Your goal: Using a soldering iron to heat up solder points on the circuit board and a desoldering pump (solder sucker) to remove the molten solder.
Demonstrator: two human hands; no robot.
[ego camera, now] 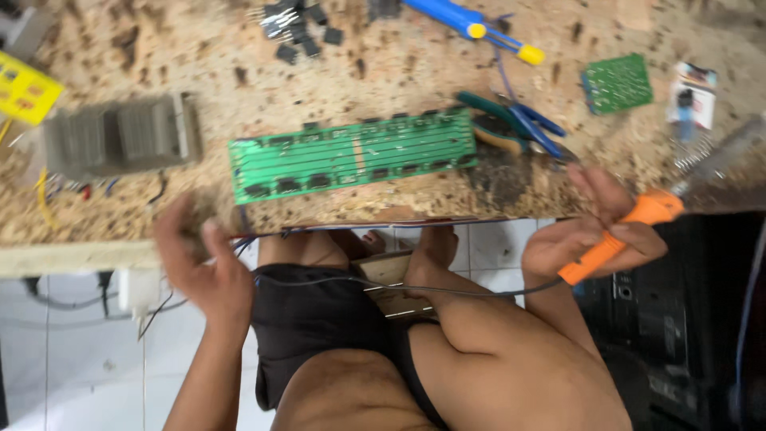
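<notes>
A long green circuit board [351, 156] with rows of dark components lies on the speckled worktop [239, 72], near its front edge. My right hand [594, 231] grips the orange handle of a soldering iron [630, 227] just past the board's right end, at the bench edge; its cable runs left across my lap. My left hand [199, 267] hovers, blurred, at the front edge of the bench below the board's left end, fingers spread and holding nothing that I can see.
A grey finned heat sink [120, 136] sits left of the board. Green-handled pliers [511, 128] lie at its right end. A blue and yellow tool [471, 24], loose black components [299, 28], a small green board [616, 82] and a yellow object [24, 88] are farther off.
</notes>
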